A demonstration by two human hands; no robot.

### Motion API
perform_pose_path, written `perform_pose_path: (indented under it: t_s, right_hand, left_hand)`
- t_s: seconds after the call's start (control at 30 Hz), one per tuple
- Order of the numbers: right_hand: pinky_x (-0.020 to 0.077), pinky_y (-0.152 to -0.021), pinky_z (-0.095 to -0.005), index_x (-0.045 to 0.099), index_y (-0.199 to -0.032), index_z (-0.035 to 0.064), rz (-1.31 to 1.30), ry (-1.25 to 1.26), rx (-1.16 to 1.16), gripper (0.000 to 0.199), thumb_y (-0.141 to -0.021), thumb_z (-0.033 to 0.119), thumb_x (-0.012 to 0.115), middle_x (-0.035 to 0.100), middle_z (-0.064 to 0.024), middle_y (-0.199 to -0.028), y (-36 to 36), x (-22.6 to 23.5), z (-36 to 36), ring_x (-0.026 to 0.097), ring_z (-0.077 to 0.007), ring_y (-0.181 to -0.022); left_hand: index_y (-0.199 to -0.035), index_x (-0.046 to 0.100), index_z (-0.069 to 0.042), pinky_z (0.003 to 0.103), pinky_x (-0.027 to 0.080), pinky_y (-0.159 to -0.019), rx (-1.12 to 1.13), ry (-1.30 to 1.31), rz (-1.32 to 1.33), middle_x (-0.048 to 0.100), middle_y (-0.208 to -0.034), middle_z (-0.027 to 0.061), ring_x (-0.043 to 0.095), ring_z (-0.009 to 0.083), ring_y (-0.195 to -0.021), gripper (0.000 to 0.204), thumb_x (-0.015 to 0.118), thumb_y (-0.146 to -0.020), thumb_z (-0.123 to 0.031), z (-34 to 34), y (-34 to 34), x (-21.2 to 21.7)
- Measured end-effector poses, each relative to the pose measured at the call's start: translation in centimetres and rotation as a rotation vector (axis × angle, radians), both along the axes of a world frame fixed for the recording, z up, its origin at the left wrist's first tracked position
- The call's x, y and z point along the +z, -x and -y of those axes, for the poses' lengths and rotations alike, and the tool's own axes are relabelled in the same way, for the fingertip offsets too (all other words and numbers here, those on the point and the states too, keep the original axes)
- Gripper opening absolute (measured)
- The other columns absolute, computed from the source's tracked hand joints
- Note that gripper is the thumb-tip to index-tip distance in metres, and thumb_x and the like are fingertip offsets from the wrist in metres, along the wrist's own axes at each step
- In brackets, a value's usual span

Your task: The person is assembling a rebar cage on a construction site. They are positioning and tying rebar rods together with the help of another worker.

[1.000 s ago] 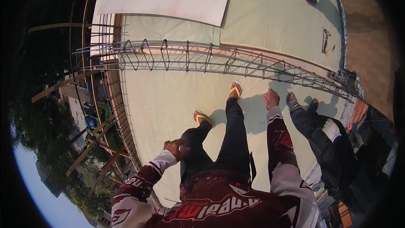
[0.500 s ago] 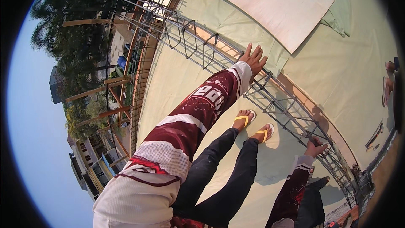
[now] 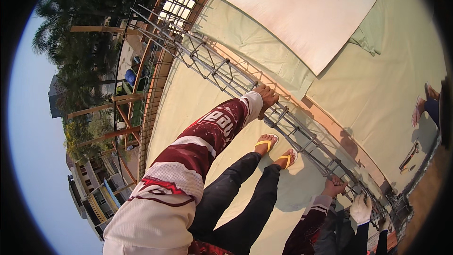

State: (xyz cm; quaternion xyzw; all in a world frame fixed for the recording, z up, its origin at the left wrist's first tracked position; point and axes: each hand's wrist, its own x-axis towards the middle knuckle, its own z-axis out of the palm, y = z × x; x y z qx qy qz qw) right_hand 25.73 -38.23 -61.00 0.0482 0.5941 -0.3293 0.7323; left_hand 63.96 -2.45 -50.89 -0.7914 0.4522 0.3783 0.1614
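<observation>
The left grip (image 3: pixel 267 99), a bare hand at the end of a maroon and white sleeve, is curled closed over the upper side of a long steel rebar cage (image 3: pixel 298 131), near the middle of its length. The right grip (image 3: pixel 334 186), also bare, is closed on the same cage farther along, toward the floor's lower right corner; exactly which bars its fingers circle is hard to see.

The cage stretches across the floor (image 3: pixel 188 99), which is covered in pale green sheeting, from beyond the left edge to near that lower right corner. Whether it rests on the floor or is lifted cannot be told. Just beside the right grip, a co-worker's white-gloved hand (image 3: pixel 361 209) is at the cage's lower end.

Below the cage stand the person's feet in yellow-strapped sandals (image 3: pixel 264 145). On its other side, a wooden strip (image 3: pixel 330 119) runs roughly alongside, and a large pale panel (image 3: pixel 302 14) lies across the floor's top edge. Near the right edge lies a hammer-like tool (image 3: pixel 409 157), with another person's foot (image 3: pixel 417 112) above it. Past the left edge are wooden beams (image 3: pixel 96 109), trees (image 3: pixel 71 33) and buildings (image 3: pixel 96 191).
</observation>
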Motion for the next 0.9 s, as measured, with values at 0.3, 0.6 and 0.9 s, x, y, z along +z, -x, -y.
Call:
perform_pose_path:
  t_s: [0.3,0.6,0.9]
  right_hand:
    - [0.0251,-0.037,-0.0283,0.036,-0.063,0.0202,-0.085,-0.113,-0.13,0.046,-0.097,0.039,0.061,0.026,0.0058,-0.049,5.6,4.0,-6.7,0.026,-0.0105,-0.038]
    - [0.0232,-0.039,-0.029,0.034,-0.07,0.0201,-0.106,-0.122,-0.156,0.037,-0.09,0.026,0.065,0.025,0.0057,-0.054,4.8,7.1,-6.8,0.026,-0.0102,-0.04]
    - [0.0291,-0.037,-0.0262,0.037,-0.064,0.0201,0.005,-0.051,-0.082,0.039,-0.094,0.029,0.061,0.029,0.0047,-0.048,10.7,11.9,-8.2,0.033,-0.0092,-0.038]
  left_hand:
    - [-0.106,0.051,-0.006,0.047,0.041,-0.097,0.113,0.117,0.073,0.051,-0.104,0.0151,0.051,0.035,-0.106,0.061,0.082,-0.056,-0.026,-6.4,8.7,3.0]
    - [-0.102,0.047,-0.005,0.048,0.041,-0.094,0.12,0.153,0.088,0.05,-0.101,0.0155,0.051,0.0364,-0.1,0.067,0.086,-0.05,-0.021,-7.9,10.0,3.9]
    - [-0.107,0.053,-0.006,0.046,0.044,-0.089,0.097,0.258,0.044,0.053,-0.102,0.0146,0.054,0.0347,-0.1,0.059,0.078,-0.057,-0.023,-9.7,13.3,8.6]
